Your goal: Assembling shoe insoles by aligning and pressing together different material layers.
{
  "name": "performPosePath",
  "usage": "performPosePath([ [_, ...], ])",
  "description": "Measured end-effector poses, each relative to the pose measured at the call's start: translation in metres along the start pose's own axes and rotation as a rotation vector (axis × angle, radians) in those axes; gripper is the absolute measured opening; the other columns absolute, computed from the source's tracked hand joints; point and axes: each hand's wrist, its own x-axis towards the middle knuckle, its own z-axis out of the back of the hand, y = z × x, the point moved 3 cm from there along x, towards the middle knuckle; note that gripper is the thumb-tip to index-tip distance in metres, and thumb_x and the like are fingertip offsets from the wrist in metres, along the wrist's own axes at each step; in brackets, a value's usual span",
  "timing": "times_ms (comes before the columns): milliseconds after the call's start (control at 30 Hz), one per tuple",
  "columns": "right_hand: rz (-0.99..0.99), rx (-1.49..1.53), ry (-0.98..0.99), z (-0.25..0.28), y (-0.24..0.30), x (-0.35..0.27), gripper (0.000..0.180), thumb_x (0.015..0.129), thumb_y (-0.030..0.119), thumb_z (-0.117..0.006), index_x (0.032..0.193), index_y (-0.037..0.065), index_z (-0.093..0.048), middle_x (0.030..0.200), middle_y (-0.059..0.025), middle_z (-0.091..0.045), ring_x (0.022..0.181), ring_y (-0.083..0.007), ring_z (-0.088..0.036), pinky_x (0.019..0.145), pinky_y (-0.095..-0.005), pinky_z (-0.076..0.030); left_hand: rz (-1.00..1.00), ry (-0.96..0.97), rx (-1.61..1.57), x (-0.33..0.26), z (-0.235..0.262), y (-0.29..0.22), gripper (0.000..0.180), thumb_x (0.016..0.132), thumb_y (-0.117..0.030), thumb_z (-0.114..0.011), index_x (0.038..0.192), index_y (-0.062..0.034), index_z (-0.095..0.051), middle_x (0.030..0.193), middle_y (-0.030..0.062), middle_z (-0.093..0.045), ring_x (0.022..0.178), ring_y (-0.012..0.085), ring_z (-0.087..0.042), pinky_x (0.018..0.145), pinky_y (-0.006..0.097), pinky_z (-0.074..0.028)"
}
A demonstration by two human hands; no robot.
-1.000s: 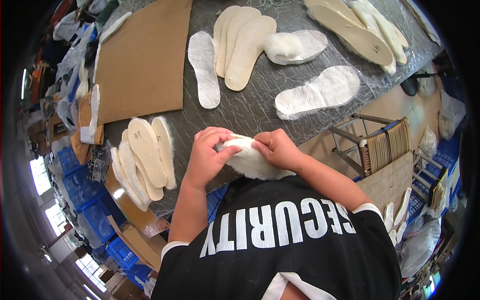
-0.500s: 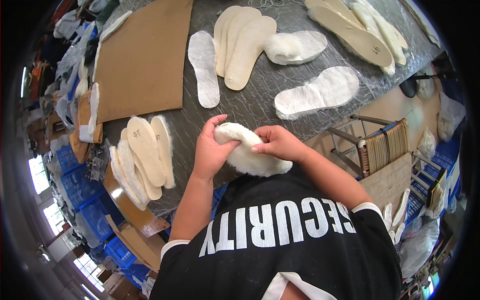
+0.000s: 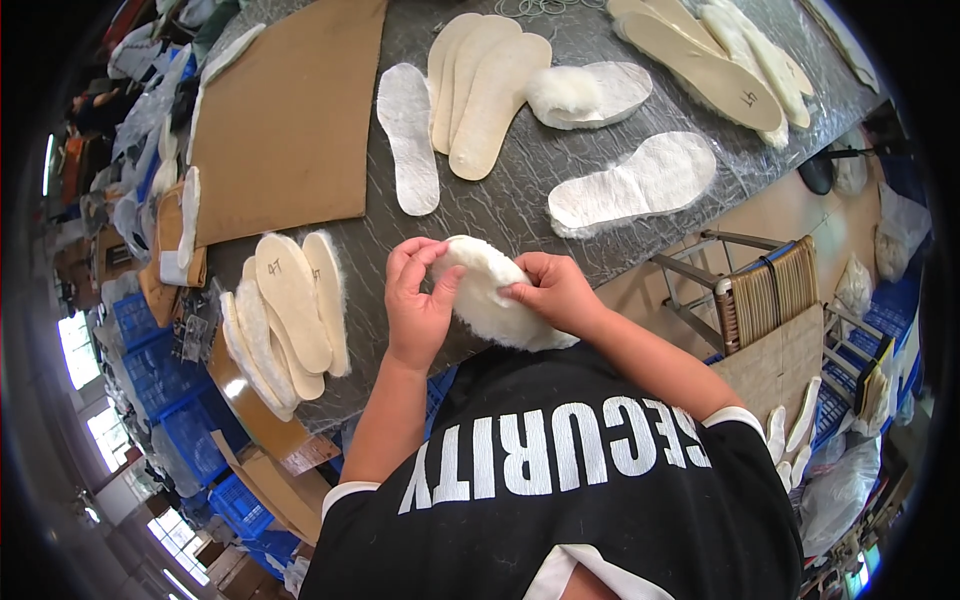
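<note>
A fluffy white fleece insole [image 3: 495,300] is bent into a curve in front of my torso, above the table's near edge. My right hand [image 3: 553,290] grips its right upper edge, thumb on the face and fingers curled behind. At the other side, my left hand [image 3: 418,300] has thumb and fingers apart, their tips touching the insole's left upper edge. Just beyond lie a grey-white insole [image 3: 408,140], a fan of cream insoles [image 3: 500,100], a folded fleece insole [image 3: 620,95] and another white insole [image 3: 635,185].
Cream and fleece insoles [image 3: 290,300] are grouped at the table's left edge, more insoles [image 3: 700,70] at the far right. A brown board [image 3: 285,120] covers the far left of the dark table [image 3: 380,260]. A stool [image 3: 765,290] stands right; blue crates [image 3: 180,390] left.
My left thumb has drawn back from the insole's face, and the left fingers have loosened and parted. The insole has tilted up slightly; my right hand keeps its grip.
</note>
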Motion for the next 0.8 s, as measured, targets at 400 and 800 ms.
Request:
performPosePath([
  [400, 0.077, 0.046, 0.076, -0.006, -0.006, 0.001, 0.018, 0.086, 0.015, -0.069, 0.093, -0.001, -0.065, 0.077, -0.0017, -0.064, 0.07, -0.0068, -0.055, 0.063, -0.0252, -0.047, -0.12, 0.103, 0.134, -0.001, 0.001, -0.014, 0.021, 0.068, 0.002, -0.072, 0.085, -0.006, -0.063, 0.092, 0.0064, -0.061, 0.089, 0.0251, -0.053, 0.076, 0.034, -0.045],
  [800, -0.004, -0.412, 0.236, 0.008, 0.022, 0.055, 0.029, 0.087, 0.028, -0.064, 0.09, -0.001, -0.069, 0.076, -0.0176, -0.066, 0.068, -0.0241, -0.062, 0.067, -0.0383, -0.049, -0.483, 0.294, 0.319, -0.025, -0.017, -0.03, 0.02, 0.06, -0.002, -0.068, 0.077, -0.0111, -0.065, 0.079, 0.0014, -0.059, 0.081, 0.024, -0.056, 0.085, 0.039, -0.039],
])
